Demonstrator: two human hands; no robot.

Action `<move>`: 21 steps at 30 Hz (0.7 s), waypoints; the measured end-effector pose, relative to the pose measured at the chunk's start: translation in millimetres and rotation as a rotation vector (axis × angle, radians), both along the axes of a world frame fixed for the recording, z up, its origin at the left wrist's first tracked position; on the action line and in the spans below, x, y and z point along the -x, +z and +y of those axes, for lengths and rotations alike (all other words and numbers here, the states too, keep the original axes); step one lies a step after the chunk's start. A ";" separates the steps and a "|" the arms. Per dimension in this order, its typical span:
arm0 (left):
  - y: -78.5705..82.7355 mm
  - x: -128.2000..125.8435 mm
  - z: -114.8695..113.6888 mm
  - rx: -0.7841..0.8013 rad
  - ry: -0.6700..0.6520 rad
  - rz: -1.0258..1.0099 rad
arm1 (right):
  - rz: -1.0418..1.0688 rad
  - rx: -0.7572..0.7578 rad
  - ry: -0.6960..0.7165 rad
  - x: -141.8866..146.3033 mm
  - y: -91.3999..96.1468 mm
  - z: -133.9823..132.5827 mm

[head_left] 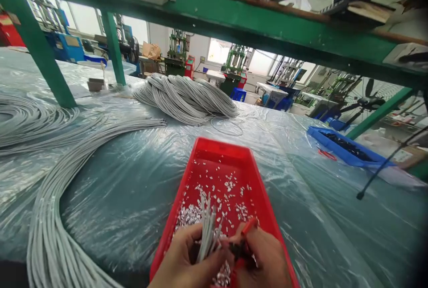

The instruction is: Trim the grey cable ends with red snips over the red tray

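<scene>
My left hand (190, 259) is closed around a bundle of thin grey cables (207, 230), their ends sticking up between thumb and fingers. In my right hand (264, 252) are red-handled pliers (247, 230), the dark jaws right by the cable ends and partly hidden by the fingers. Both hands are over the near end of a red plastic tray (214, 154). Small silvery-white scraps (190, 214) lie scattered in the tray, heaped thickest at its left side. A long curved bunch of grey cables (50, 207) sweeps across the table on the left.
Coiled grey cables (187, 96) are piled behind the tray, with another coil (20, 118) far left. A blue tray (351, 147) of dark parts stands right, near a black cord (381, 176). Clear plastic sheeting covers the table. A green shelf beam (234, 14) crosses above.
</scene>
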State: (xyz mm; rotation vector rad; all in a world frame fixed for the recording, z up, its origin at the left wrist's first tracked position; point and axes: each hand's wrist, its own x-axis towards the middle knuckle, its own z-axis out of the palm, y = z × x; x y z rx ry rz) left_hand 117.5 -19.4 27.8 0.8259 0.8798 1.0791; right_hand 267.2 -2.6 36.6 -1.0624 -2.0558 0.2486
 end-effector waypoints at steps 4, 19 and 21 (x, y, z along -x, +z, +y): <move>6.4 -5.4 -4.7 0.004 0.109 0.012 | -0.011 -0.071 0.054 -1.1 0.4 -4.0; 16.9 9.1 -10.0 0.146 0.037 -0.149 | 0.104 0.574 -0.045 -38.4 1.1 4.1; 17.0 8.7 -9.6 0.146 0.025 -0.143 | 0.187 0.690 -0.042 -45.0 5.8 -9.1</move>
